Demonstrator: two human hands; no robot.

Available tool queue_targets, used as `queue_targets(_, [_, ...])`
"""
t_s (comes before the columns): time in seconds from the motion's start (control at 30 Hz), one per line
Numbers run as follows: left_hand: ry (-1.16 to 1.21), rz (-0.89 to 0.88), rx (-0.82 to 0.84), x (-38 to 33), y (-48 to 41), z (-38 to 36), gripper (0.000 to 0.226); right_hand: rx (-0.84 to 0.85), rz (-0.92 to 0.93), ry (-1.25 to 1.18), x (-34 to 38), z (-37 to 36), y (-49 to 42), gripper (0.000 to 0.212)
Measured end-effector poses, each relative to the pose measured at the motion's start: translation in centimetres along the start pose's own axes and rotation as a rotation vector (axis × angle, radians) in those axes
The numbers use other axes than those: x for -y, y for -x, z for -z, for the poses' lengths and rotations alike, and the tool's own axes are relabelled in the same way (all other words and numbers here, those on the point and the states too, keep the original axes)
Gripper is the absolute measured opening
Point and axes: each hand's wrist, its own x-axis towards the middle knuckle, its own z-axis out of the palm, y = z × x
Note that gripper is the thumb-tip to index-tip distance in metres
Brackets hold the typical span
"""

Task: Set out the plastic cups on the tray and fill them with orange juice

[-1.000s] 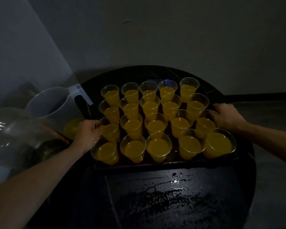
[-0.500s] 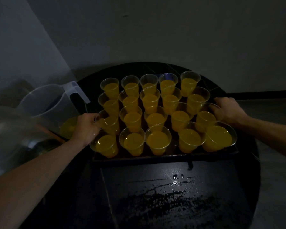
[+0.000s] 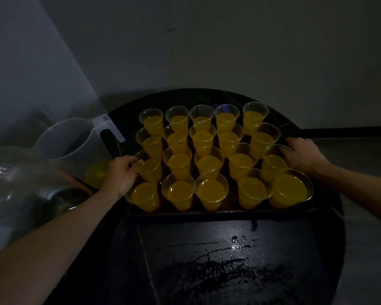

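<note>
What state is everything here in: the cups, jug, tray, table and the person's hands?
Clear plastic cups: all upright, filled with orange juice.
Dark rectangular tray: fully loaded with cups.
Translucent plastic jug: standing, nearly empty.
Round black table: wet in front.
Left hand: grips the tray's left edge.
Right hand: grips the tray's right edge.

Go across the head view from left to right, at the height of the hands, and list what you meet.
Clear jug → left hand → tray packed with cups of orange juice → right hand.
</note>
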Motion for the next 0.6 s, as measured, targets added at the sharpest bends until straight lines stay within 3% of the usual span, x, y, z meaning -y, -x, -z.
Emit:
queue_targets(0.33, [0.004,0.051,0.023,-0.6,0.0,0.0,0.02,0.021,0.017,0.07,0.2,0.4,-0.7,0.023])
queue_targets(0.6, [0.29,0.221,-0.09,-1.4,2.4,-0.7,0.027,0.059,-0.025,-0.026,0.2,0.8,-0.2,0.03])
